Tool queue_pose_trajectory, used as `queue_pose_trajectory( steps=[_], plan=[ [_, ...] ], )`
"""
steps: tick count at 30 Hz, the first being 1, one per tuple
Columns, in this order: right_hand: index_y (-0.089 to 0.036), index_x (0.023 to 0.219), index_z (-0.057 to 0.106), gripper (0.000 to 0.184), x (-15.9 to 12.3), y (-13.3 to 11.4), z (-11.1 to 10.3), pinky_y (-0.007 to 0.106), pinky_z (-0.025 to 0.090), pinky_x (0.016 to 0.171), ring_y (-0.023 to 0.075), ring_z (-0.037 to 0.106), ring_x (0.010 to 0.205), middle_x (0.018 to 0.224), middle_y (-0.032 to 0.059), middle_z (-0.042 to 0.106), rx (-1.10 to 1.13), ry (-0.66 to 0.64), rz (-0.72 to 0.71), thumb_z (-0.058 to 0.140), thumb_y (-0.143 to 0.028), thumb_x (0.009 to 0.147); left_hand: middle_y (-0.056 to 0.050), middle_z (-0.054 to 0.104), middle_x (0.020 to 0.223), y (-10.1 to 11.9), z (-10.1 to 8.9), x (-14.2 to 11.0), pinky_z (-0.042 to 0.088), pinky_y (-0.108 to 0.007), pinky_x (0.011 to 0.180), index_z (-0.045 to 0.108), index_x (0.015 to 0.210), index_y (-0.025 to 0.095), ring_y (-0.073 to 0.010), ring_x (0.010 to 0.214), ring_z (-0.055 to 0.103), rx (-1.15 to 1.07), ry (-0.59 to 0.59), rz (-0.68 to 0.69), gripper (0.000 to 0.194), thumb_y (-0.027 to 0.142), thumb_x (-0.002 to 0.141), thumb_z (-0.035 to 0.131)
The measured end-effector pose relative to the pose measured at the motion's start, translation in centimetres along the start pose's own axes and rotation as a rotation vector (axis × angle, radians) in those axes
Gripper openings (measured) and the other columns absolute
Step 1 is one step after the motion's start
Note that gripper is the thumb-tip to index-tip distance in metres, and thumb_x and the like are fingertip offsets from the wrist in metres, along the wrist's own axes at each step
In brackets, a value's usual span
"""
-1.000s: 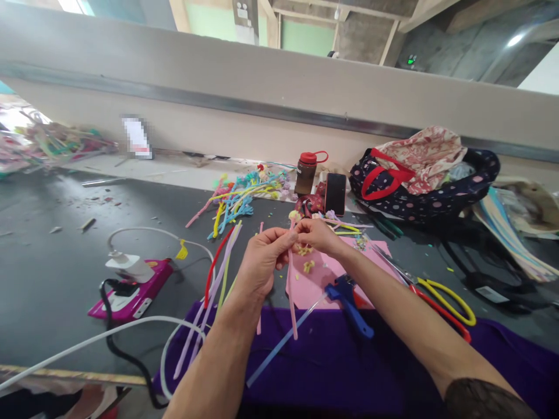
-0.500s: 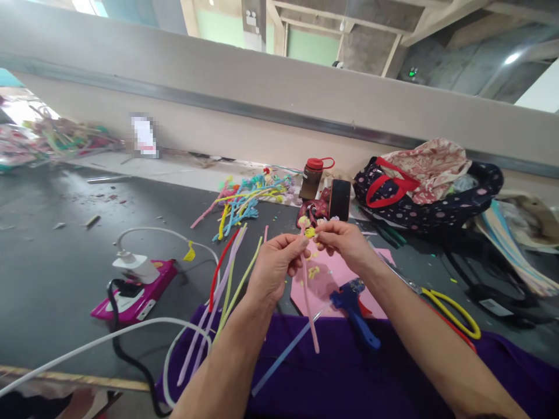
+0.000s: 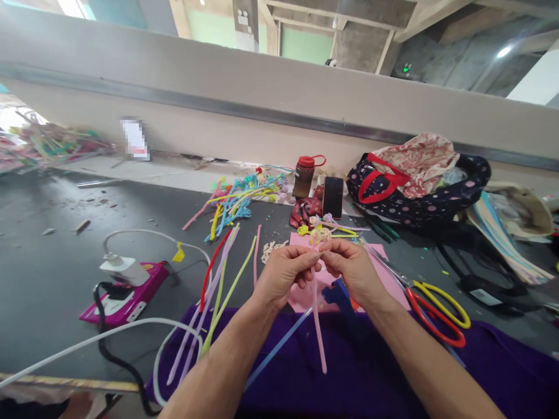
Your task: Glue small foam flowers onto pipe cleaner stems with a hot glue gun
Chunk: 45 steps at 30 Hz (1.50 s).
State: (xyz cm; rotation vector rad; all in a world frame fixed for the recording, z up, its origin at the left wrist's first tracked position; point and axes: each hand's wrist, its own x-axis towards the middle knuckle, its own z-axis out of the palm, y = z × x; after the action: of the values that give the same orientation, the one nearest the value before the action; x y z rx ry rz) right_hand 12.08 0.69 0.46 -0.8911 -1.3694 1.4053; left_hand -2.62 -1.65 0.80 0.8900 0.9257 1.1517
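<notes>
My left hand [image 3: 286, 267] pinches a pink pipe cleaner [image 3: 319, 337] between thumb and forefinger, its long end hanging downward. My right hand [image 3: 351, 265] meets it at the stem's upper part, fingertips pressed together; whatever lies in that pinch is hidden. Just above the fingers are small yellow and pale flower heads [image 3: 321, 234], some lying behind on the table. Below my hands lies a pink mat [image 3: 300, 299]. A blue glue gun [image 3: 338, 295] with an orange-red trigger rests on it, partly covered by my right wrist. A translucent glue stick [image 3: 279, 349] slants toward it.
Right of my arm lie scissors [image 3: 437, 317] with red and yellow handles. Loose pipe cleaners [image 3: 222, 285] and a pink power strip [image 3: 131, 291] with cables are left. Behind are a bunch of coloured stems [image 3: 240, 201], a bottle [image 3: 303, 177], a phone [image 3: 332, 198] and a dotted bag [image 3: 393, 203].
My right hand has come down and closer to my left, where a yellow piece showed at its fingertips before. The pink stem has dropped slightly. The view has shifted a little.
</notes>
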Motion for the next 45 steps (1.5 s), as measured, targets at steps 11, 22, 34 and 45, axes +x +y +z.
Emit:
queue_pose_trajectory(
  steps=[11, 22, 34, 45],
  plan=[
    [-0.015, 0.074, 0.061, 0.012, 0.1, 0.3, -1.5, 0.019, 0.027, 0.04, 0.0061, 0.041, 0.043, 0.055, -0.0037, 0.052, 0.063, -0.149, 0.133, 0.064, -0.027, 0.072, 0.002, 0.056, 0.053, -0.1, 0.4, 0.1, 0.031, -0.014, 0.035, 0.057, 0.064, 0.012, -0.0029, 0.037, 0.043, 0.147, -0.001, 0.024, 0.026, 0.037, 0.068, 0.066],
    [-0.014, 0.069, 0.059, 0.023, 0.5, 1.2, -2.2, 0.017, 0.027, 0.037, 0.004, 0.037, 0.037, 0.049, -0.0046, 0.05, 0.229, -0.269, 0.253, 0.069, -0.035, 0.068, 0.002, 0.056, 0.055, -0.6, 0.1, 0.3, 0.032, -0.015, 0.035, 0.056, 0.065, 0.013, -0.0025, 0.036, 0.041, 0.216, -0.073, 0.035, 0.027, 0.038, 0.068, 0.066],
    [-0.015, 0.072, 0.057, 0.021, 0.4, 0.9, -1.7, 0.014, 0.023, 0.031, 0.0032, 0.038, 0.036, 0.053, -0.0036, 0.053, 0.306, -0.253, 0.292, 0.068, -0.032, 0.068, 0.002, 0.055, 0.055, -0.1, 0.1, 0.2, 0.031, -0.014, 0.035, 0.055, 0.065, 0.013, -0.0022, 0.037, 0.04, 0.194, -0.057, 0.03, 0.026, 0.036, 0.067, 0.067],
    [-0.015, 0.069, 0.054, 0.03, 0.4, 0.9, -2.2, 0.016, 0.019, 0.034, 0.0024, 0.033, 0.036, 0.053, -0.0064, 0.043, 0.316, -0.387, 0.29, 0.072, -0.039, 0.064, 0.003, 0.054, 0.053, 0.1, 0.1, -0.1, 0.031, -0.015, 0.036, 0.056, 0.066, 0.014, -0.0027, 0.037, 0.039, 0.243, -0.094, 0.036, 0.022, 0.033, 0.066, 0.068]
  ],
)
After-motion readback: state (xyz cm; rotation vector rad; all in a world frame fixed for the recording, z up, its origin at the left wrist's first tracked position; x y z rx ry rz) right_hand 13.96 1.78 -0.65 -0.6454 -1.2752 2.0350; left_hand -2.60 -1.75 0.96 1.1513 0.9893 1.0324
